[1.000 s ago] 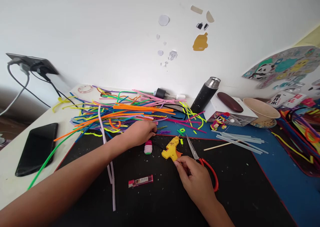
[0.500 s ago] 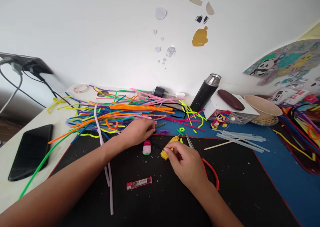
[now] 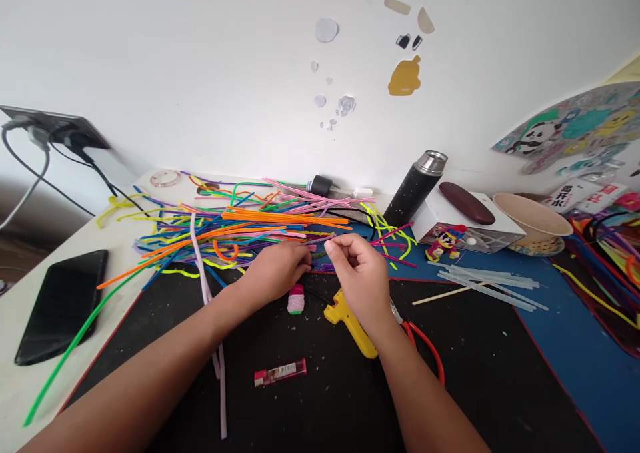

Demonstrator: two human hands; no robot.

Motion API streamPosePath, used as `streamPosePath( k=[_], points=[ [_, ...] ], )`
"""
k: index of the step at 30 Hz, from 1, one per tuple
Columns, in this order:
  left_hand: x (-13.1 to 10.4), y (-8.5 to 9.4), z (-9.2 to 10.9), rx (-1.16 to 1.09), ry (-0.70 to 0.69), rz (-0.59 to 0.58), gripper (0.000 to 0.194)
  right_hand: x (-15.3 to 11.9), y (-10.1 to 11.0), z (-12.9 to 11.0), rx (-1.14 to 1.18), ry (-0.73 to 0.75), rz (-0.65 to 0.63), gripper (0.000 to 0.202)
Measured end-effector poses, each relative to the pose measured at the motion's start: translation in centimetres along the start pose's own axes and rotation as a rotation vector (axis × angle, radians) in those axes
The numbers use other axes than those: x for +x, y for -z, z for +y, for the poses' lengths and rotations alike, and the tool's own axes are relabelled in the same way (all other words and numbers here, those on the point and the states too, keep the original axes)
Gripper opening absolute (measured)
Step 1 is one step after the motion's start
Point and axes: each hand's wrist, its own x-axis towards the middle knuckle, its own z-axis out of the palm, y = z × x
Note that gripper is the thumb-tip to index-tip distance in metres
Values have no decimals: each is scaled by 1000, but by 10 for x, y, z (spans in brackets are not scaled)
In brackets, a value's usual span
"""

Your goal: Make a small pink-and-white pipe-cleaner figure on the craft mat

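At centre, orange pipe cleaners (image 3: 287, 218) run sideways above your nearer left hand (image 3: 277, 268) and right hand (image 3: 363, 276); fingers curled, grips unclear.

The light is soft and even, and the wall (image 3: 225, 73) appears moderately bright. The mat (image 3: 345, 406) looks very dark, and the area below the socket (image 3: 93, 133) is dim. A small glare lies on the metal cap (image 3: 433, 162). Toward the edges, the wide view stretches shapes.
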Motion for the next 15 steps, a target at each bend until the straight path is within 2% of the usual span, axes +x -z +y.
streamPosePath(
  k=[4,9,13,15],
  points=[
    [4,-4,-1,35,-28,-34,13,-4,-1,9,-24,24,9,23],
    [11,0,0,87,9,-112,13,-9,7,17,-83,49,21,22],
    [12,-5,-1,109,-18,-118,19,-14,7,17,-144,78,-6,20],
    [9,-7,-1,90,-57,-83,21,-17,4,17,-182,102,-46,20]
  ],
)
